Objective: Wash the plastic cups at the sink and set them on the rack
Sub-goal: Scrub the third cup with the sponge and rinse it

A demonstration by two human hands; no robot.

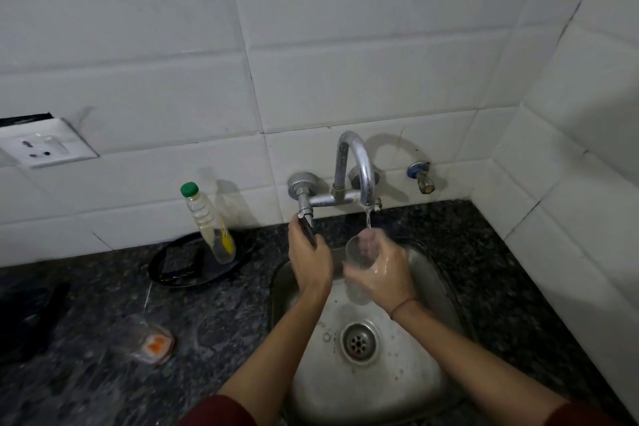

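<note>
My right hand (383,271) grips a clear plastic cup (358,264) over the steel sink (432,287), holding it tilted under the spout of the tap (358,162). A thin stream of water runs from the spout into the cup's mouth. My left hand (309,259) is closed on the dark lever handle of the tap (307,226) at the left. Another clear plastic cup (145,339) with an orange mark lies on its side on the counter to the left, blurred.
A soap bottle with a green cap (207,223) stands in a black round tray (183,263) behind the sink's left side. A dark object (27,315) lies at the far left. A wall socket (45,143) and a small valve (422,176) are on the tiled wall.
</note>
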